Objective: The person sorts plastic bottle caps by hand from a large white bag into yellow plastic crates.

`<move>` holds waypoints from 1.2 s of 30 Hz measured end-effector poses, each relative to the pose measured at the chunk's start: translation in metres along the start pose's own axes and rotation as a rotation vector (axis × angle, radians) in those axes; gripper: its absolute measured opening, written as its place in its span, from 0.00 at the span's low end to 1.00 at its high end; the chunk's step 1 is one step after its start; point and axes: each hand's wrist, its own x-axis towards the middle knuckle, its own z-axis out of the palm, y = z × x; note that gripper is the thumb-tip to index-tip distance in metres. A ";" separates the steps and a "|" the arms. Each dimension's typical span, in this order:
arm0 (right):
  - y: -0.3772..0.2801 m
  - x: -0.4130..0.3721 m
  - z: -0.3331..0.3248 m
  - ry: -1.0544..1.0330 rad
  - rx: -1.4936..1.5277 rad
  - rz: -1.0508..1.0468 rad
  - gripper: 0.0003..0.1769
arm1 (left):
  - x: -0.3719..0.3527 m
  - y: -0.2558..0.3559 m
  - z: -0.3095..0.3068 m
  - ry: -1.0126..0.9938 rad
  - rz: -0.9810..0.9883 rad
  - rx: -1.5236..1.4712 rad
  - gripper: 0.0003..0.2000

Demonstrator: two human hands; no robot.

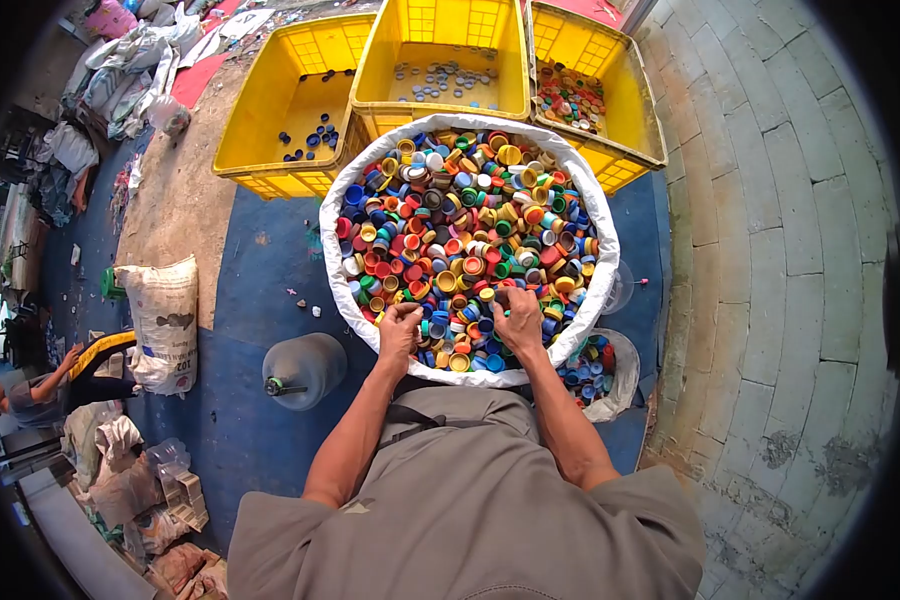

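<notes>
Curling fingers of left hand, right hand over multicoloured round plastic caps; possibly gripping, cannot tell. Lying heaped in white-rimmed round sack above blue floor sheeting, near yellow plastic crates, grey stone blocks.

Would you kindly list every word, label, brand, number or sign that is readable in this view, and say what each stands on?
"102": on the printed white sack at the left, near its lower end.
Other lettering on that sack: too small and blurred to read surely.
Bottle caps: no text readable at this size.
Yellow crates: no text readable.
</notes>
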 end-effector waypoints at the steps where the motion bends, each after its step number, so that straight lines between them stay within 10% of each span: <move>1: 0.000 -0.002 0.000 -0.036 0.003 -0.005 0.13 | 0.001 -0.001 0.002 -0.009 0.058 0.072 0.12; 18: -0.019 -0.039 -0.016 -0.163 -0.001 0.037 0.19 | 0.004 -0.002 0.012 -0.064 0.788 1.109 0.20; 36: -0.009 -0.032 -0.010 -0.141 0.128 0.094 0.17 | 0.026 0.003 0.020 -0.154 0.633 1.093 0.14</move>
